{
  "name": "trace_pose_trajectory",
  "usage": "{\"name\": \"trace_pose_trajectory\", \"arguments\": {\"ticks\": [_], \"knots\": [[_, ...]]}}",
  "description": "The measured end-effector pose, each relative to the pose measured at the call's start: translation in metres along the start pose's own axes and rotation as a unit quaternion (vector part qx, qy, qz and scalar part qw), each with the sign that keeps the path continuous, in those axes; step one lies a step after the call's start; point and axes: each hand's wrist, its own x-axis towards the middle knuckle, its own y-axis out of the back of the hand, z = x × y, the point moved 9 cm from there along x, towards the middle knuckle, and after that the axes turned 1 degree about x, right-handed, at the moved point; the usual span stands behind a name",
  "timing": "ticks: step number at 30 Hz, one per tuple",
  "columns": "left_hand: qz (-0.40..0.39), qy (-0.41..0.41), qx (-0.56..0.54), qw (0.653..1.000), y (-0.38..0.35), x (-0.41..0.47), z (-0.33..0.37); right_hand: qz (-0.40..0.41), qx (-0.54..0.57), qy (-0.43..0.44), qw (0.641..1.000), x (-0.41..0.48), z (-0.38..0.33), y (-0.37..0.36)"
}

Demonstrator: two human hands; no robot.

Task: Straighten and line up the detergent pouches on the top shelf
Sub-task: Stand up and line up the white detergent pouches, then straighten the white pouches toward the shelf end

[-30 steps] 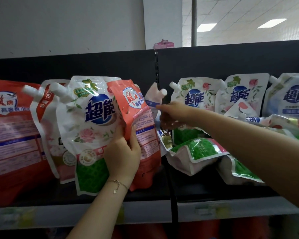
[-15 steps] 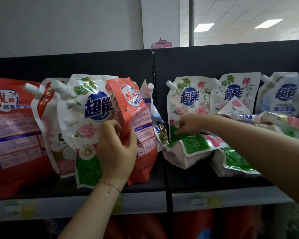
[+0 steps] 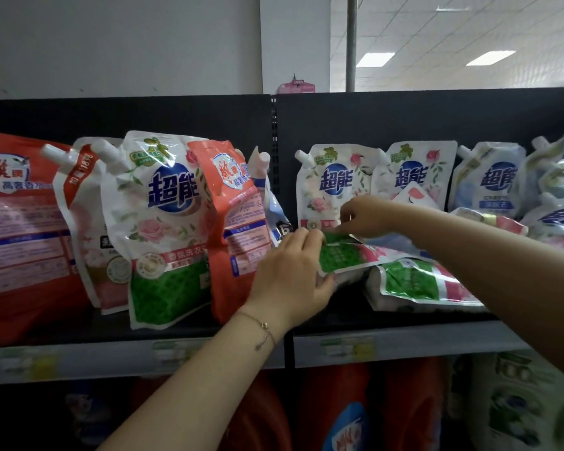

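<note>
A fallen pouch (image 3: pixel 342 255) lies on its side at the centre of the frame, on the top shelf (image 3: pixel 404 341). Its green patterned panel faces up, and the small white writing on it is too blurred to read. The left hand (image 3: pixel 290 278) grips its left end: the fingers (image 3: pixel 303 239) curl over the upper edge and the thumb tucks in beneath. The right hand (image 3: pixel 367 216) reaches in from the right, its fingers (image 3: pixel 347 226) pressed together, pinching the pouch's far upper edge.

Touching it on the right, a second fallen pouch (image 3: pixel 411 283) of the same green-and-pink design lies flat. Behind them, two rose-print pouches (image 3: pixel 332 187) stand against the black back panel and read 超能 in blue, as does a pale blue pouch (image 3: pixel 492 180) further right.

Left of centre, a tilted rose pouch (image 3: pixel 163 229) reads 超能, with 香氛洗衣 on its pink band. A coral pouch (image 3: pixel 238 222) leans on its right side, showing a red 雕牌 badge above fine print. At the far left, a large red pouch (image 3: pixel 17 222) reads 雕牌 and 高奢香水.
</note>
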Motion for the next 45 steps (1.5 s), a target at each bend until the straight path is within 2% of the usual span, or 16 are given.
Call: {"name": "trace_pose_trajectory", "arguments": {"ticks": [4, 7, 9, 11, 13, 16, 18, 20, 23, 25, 30, 36, 42, 45], "knots": [[-0.127, -0.001, 0.147, 0.981, -0.049, 0.019, 0.021, 0.028, -0.012, 0.007, 0.999, -0.020, 0.014, 0.006], [-0.109, 0.011, 0.223, 0.968, -0.068, 0.031, 0.034, 0.062, 0.000, -0.006, 0.998, -0.033, 0.025, 0.016], [-0.134, 0.031, 0.221, 0.965, -0.080, 0.037, 0.036, 0.088, 0.010, -0.022, 0.996, -0.043, 0.035, 0.026], [-0.128, 0.012, 0.255, 0.958, -0.083, 0.044, 0.032, 0.121, 0.018, -0.036, 0.992, -0.053, 0.044, 0.038], [-0.088, -0.032, 0.261, 0.961, -0.072, 0.049, 0.037, 0.158, 0.039, -0.048, 0.985, -0.064, 0.054, 0.047], [-0.099, -0.055, 0.217, 0.970, -0.071, 0.050, 0.030, 0.197, 0.070, -0.052, 0.977, -0.077, 0.066, 0.054], [-0.114, -0.013, 0.183, 0.976, -0.071, 0.057, 0.015, 0.191, 0.072, -0.050, 0.978, -0.082, 0.072, 0.053], [-0.105, 0.025, 0.140, 0.984, -0.064, 0.064, 0.001, 0.142, 0.091, -0.039, 0.985, -0.085, 0.074, 0.042], [-0.070, 0.061, 0.054, 0.994, -0.055, 0.070, -0.015, 0.022, 0.126, -0.041, 0.991, -0.087, 0.076, 0.008], [-0.034, 0.069, 0.022, 0.997, -0.048, 0.069, -0.017, -0.002, 0.117, -0.050, 0.992, -0.083, 0.082, -0.009], [0.026, 0.090, 0.001, 0.996, -0.040, 0.060, -0.018, 0.107, -0.004, -0.069, 0.992, -0.070, 0.089, 0.010], [0.095, 0.191, -0.075, 0.974, -0.009, 0.062, -0.052, 0.291, -0.102, -0.012, 0.951, -0.054, 0.057, 0.074], [0.136, 0.281, -0.188, 0.931, 0.006, 0.053, -0.075, 0.371, -0.134, 0.051, 0.917, -0.028, 0.007, 0.126], [0.193, 0.311, -0.220, 0.904, 0.000, 0.034, -0.072, 0.396, -0.145, 0.084, 0.903, -0.014, -0.025, 0.144]]}}
